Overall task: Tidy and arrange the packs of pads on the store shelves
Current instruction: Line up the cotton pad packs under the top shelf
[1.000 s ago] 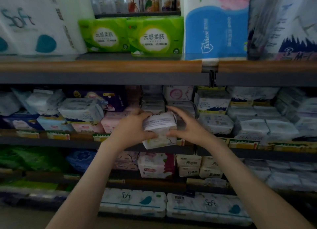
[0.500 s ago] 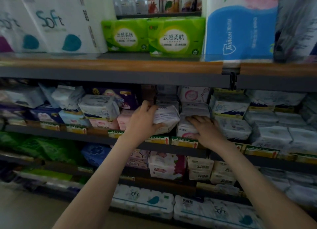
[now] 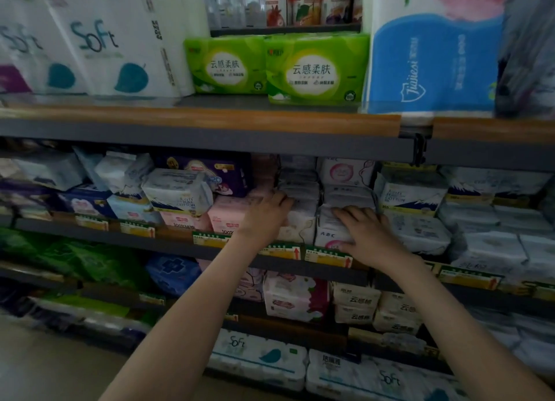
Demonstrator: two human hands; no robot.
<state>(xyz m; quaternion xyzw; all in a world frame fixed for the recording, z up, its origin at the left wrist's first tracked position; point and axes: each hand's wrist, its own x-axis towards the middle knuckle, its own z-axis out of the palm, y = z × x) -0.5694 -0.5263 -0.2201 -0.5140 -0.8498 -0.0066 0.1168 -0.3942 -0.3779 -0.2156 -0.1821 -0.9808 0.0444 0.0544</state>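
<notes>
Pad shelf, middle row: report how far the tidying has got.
Done: the white pack stands in the row beside the ABC pack. In hand: the left hand is on the white pack, and the right hand presses flat on the ABC pack. Left: further along to the left, the tilted white pack and the mountain-print pack lying askew on the pink packs look unsorted.

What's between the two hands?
A white pack of pads, in the head view; the left hand touches it, the right hand rests on the ABC pack.
</notes>
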